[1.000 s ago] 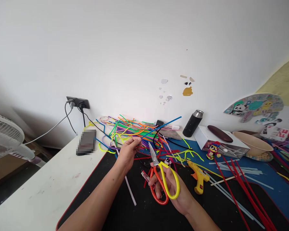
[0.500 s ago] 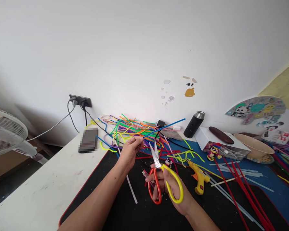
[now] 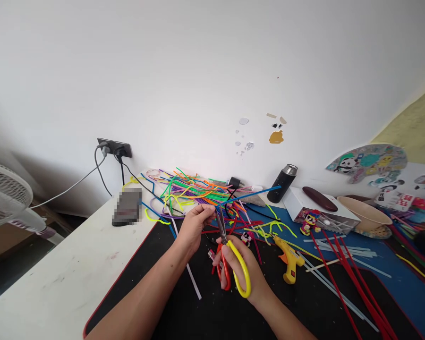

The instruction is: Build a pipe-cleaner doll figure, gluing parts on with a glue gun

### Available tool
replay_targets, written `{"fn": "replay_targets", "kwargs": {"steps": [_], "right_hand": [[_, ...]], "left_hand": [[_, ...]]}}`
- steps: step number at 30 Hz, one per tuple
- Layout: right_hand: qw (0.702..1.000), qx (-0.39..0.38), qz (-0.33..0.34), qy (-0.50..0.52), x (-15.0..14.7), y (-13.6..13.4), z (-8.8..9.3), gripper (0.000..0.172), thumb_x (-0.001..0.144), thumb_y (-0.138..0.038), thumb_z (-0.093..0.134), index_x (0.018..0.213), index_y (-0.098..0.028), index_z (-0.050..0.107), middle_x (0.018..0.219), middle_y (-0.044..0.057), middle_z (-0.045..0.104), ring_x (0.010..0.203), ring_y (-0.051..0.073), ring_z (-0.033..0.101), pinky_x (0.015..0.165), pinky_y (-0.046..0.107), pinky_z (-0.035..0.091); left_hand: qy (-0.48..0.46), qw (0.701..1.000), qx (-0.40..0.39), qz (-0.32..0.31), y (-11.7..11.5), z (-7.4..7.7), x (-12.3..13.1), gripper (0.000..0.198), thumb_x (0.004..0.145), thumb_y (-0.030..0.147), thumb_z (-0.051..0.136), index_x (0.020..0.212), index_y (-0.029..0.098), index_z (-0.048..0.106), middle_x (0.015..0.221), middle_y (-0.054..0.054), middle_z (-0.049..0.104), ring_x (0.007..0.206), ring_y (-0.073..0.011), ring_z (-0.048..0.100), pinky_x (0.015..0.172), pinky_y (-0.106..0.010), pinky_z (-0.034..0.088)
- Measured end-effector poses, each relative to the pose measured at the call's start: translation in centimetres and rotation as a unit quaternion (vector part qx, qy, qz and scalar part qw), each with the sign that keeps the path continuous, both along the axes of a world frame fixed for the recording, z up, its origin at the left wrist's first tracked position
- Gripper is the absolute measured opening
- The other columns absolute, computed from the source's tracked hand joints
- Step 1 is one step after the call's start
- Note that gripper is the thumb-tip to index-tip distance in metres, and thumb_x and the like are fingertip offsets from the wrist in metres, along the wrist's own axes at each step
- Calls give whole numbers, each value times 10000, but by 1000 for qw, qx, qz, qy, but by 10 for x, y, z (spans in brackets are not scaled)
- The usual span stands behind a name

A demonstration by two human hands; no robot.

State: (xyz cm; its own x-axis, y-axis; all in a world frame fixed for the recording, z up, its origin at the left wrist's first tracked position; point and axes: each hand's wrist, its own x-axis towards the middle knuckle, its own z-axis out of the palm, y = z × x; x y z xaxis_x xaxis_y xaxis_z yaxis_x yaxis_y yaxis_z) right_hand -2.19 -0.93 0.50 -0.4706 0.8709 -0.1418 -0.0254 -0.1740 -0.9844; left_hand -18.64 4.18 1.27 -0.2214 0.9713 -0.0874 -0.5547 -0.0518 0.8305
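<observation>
My left hand [image 3: 197, 224] is closed in a pinch on one end of a blue pipe cleaner [image 3: 255, 192], which stretches out to the right. In my right hand [image 3: 246, 267] are scissors [image 3: 222, 229] with one red and one yellow handle. Their blades point up and lie across the blue stem just right of my left fingertips. The blades look nearly closed; whether the stem is cut cannot be seen. Behind both hands lies a pile of colourful pipe cleaners [image 3: 187, 191]. A small pink-labelled object [image 3: 211, 255] lies beside the red handle.
A yellow glue gun [image 3: 288, 259] lies right of my right hand, near red pipe cleaners [image 3: 361, 283] and glue sticks [image 3: 357, 251]. Farther back stand a black flask [image 3: 282, 184], a white box [image 3: 304, 208] and a bowl [image 3: 364, 212]. A phone [image 3: 127, 207] is at left, with a fan [image 3: 7, 193] beyond.
The scissor blades have come together from open and moved up-left onto the blue pipe cleaner. My left hand has shifted slightly right, and the view has turned a little.
</observation>
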Motion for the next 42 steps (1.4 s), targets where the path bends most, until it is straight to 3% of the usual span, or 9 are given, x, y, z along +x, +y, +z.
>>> {"fn": "replay_targets", "kwargs": {"steps": [7, 16, 34, 42], "right_hand": [[1000, 15, -23, 6, -9, 5, 6, 623, 832, -742, 668, 1097, -197, 519, 808, 22, 733, 338, 107, 581, 354, 211, 422], [999, 10, -46, 1, -12, 8, -3, 598, 837, -738, 659, 1046, -197, 513, 678, -35, 663, 302, 99, 544, 301, 184, 369], [999, 9, -51, -7, -11, 10, -13, 579, 831, -758, 648, 973, -205, 548, 512, -113, 519, 254, 76, 448, 268, 165, 317], [998, 5, -61, -28, -8, 8, -13, 546, 831, -755, 648, 845, -234, 485, 468, -119, 479, 240, 82, 416, 251, 178, 285]], "left_hand": [[62, 998, 24, -13, -4, 1, 5, 293, 654, 407, 900, 680, 185, 711, 726, -7, 662, 736, -156, 564, 754, -285, 434], [147, 988, 38, -12, -4, -1, 6, 285, 698, 433, 831, 692, 189, 683, 744, -9, 658, 754, -171, 554, 787, -308, 432], [151, 988, 14, -38, -1, -6, 4, 292, 675, 426, 829, 669, 194, 651, 707, 10, 618, 702, -156, 540, 755, -303, 444], [167, 985, 8, -42, 1, -9, 4, 254, 666, 408, 815, 671, 197, 674, 720, -4, 650, 713, -167, 564, 752, -306, 446]]}}
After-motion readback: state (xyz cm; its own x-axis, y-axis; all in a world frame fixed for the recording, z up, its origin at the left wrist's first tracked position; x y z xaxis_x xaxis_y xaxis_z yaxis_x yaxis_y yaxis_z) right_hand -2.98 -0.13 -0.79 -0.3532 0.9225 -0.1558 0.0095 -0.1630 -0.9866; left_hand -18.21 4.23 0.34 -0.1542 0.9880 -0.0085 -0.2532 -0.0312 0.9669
